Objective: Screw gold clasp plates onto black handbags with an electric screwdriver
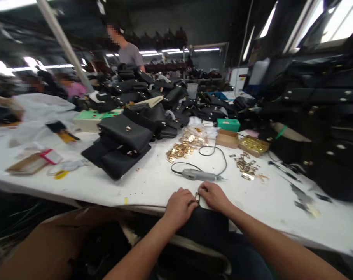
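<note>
A small rectangular metal bag-lock plate (197,196) sits at the tip of a black leather piece (207,225) on the table's front edge. My left hand (179,206) is closed, its fingers pinching the plate's left side and lower end. From the upper right, my right hand (214,196) has curled fingers pinched at the plate's top end. The fingers partly cover the plate and the leather's tip. Just beyond my hands lies a grey handheld electric screwdriver (198,175) with its black cable.
Gold metal fittings (180,151) lie heaped behind the screwdriver, and more plates (246,165) to the right. Stacked black bags (124,136) stand on the left. A cardboard box (254,144) holds brass parts. Pliers-like tools (303,196) lie at right. A person (131,54) stands across the table.
</note>
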`<action>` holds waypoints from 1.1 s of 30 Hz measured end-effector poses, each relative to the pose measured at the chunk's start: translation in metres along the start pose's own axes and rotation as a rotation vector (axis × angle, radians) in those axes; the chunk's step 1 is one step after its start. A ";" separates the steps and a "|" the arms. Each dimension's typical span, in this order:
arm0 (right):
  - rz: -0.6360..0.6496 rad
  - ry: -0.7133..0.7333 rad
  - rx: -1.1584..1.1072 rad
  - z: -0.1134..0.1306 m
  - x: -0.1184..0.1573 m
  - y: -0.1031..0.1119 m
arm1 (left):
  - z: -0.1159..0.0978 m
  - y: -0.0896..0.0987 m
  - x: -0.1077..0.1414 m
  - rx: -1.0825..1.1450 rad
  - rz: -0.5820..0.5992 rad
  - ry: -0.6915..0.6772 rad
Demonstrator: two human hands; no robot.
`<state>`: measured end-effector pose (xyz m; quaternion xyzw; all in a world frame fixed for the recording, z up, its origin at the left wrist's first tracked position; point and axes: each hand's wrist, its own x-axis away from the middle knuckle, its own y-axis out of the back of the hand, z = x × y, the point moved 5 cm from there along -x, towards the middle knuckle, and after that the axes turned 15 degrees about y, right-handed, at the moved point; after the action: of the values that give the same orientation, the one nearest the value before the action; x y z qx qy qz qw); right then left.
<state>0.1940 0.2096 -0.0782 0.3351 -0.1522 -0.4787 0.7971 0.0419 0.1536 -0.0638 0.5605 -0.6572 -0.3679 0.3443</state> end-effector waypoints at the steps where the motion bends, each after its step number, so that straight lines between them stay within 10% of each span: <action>1: 0.004 -0.047 -0.083 -0.002 0.002 0.001 | 0.000 0.000 -0.002 0.016 0.006 -0.006; 6: -0.021 -0.171 -0.395 -0.009 0.034 0.031 | 0.001 0.001 -0.008 0.030 0.006 -0.035; 14: -0.071 -0.216 -0.086 -0.045 0.104 0.114 | 0.009 -0.006 -0.016 -0.048 0.017 -0.063; 21: -0.229 -0.307 0.466 -0.106 0.075 0.159 | 0.011 -0.009 -0.016 -0.083 -0.039 -0.053; 33: -0.138 -0.262 0.442 -0.118 0.048 0.159 | 0.005 -0.006 -0.007 -0.024 -0.035 -0.033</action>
<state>0.3894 0.2642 -0.0605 0.4460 -0.3317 -0.5264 0.6434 0.0417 0.1605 -0.0720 0.5618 -0.6483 -0.3909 0.3335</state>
